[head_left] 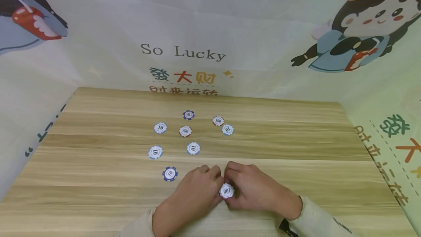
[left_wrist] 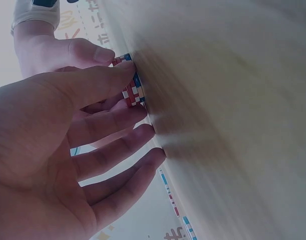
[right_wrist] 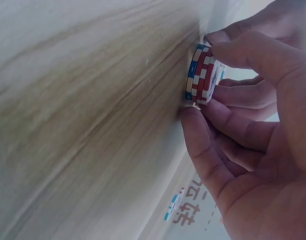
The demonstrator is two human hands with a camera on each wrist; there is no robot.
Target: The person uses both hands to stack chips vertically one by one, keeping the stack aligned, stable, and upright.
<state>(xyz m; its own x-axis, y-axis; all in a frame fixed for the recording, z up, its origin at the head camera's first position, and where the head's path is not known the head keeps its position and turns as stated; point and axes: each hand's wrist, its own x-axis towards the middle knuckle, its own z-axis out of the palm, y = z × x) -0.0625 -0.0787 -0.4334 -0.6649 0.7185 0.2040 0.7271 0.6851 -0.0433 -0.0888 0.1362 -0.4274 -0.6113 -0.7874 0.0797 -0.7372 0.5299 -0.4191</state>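
Note:
A short stack of poker chips (head_left: 226,191) stands on the table between the two hands, a white-faced "100" chip on top. Its edge shows red-and-white chips over a blue-and-white one in the right wrist view (right_wrist: 202,75). From the left, the left hand (head_left: 198,189) pinches the stack (left_wrist: 133,90) between thumb and fingers, its other fingertips on the tabletop. The right hand (head_left: 254,189) grips the stack's other side with thumb and curled fingers. Fingers hide part of the stack's edge.
Loose chips lie flat beyond the hands. The nearest is a dark blue "10" chip (head_left: 170,174), left of the left hand; farther back are a light blue "10" chip (head_left: 193,148) and a red "100" chip (head_left: 185,131). A printed cloth (head_left: 263,72) borders the wooden table (head_left: 296,134).

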